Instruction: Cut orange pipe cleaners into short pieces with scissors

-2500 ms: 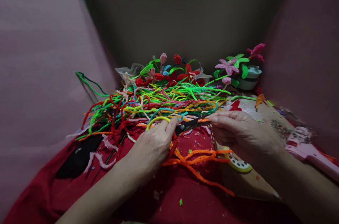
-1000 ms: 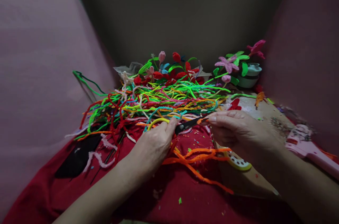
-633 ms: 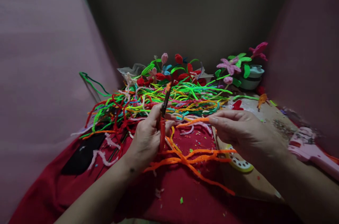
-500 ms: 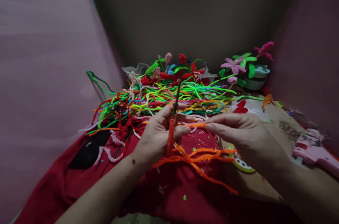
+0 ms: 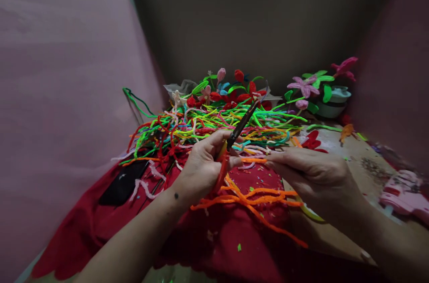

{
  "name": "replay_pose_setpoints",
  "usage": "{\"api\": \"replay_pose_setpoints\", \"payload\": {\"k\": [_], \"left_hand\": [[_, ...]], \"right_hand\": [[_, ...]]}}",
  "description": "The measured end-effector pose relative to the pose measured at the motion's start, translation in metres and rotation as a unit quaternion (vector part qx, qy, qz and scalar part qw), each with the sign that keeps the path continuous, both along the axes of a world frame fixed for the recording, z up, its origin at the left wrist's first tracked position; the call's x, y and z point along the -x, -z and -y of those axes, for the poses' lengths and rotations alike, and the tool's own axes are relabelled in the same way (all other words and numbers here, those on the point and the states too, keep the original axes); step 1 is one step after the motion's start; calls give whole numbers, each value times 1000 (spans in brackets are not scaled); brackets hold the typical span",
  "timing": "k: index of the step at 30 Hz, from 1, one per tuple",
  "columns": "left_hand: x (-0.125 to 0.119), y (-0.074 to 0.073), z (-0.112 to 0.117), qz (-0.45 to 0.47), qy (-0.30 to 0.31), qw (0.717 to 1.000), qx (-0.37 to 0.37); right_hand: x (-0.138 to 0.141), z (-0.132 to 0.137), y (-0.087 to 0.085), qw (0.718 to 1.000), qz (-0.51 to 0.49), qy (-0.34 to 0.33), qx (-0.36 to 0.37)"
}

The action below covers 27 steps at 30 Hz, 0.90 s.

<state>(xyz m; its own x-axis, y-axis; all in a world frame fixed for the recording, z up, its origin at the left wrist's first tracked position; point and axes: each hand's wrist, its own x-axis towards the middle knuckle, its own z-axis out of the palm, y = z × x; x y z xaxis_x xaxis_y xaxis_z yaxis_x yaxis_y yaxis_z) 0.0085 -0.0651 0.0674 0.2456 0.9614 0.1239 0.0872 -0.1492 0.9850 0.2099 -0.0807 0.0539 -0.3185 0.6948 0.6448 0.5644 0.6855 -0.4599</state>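
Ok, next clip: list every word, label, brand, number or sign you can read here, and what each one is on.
Readable text: none.
Flat black object: a small pale mark, too small to tell whether it is a logo, lettering or a reflection.
Scissors and pink glue gun: no lettering can be made out on either.
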Motion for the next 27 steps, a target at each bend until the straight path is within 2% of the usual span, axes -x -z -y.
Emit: {"api": "replay_pose_setpoints", "payload": {"k": [5, 8, 10, 12, 15, 17, 20, 23, 27], "left_hand": [[-5, 5, 0, 13, -11, 1000, -3], [-10, 9, 3, 8, -9, 1000, -17], [-11, 11, 5, 6, -5, 1000, -24], [-12, 12, 5, 17, -3, 1000, -12], [-12, 12, 4, 46, 2, 999, 20], [-11, 12, 2, 62, 14, 997, 35], [-12, 11, 3, 78, 34, 995, 55], [-14, 8, 5, 79, 28, 995, 55], [-14, 7, 8, 74, 23, 996, 48]], "right_hand": [[2, -1, 3, 997, 71, 37, 18], [11, 1, 0, 990, 98, 12, 99], [17, 4, -3, 982, 46, -14, 185], [22, 6, -5, 962, -49, -32, 267], [25, 9, -5, 927, -158, -42, 338], [24, 9, -3, 921, -174, -38, 347], [22, 8, 1, 930, -159, -30, 329], [21, 8, 2, 936, -156, -32, 313], [23, 9, 1, 914, -199, -22, 354]]}}
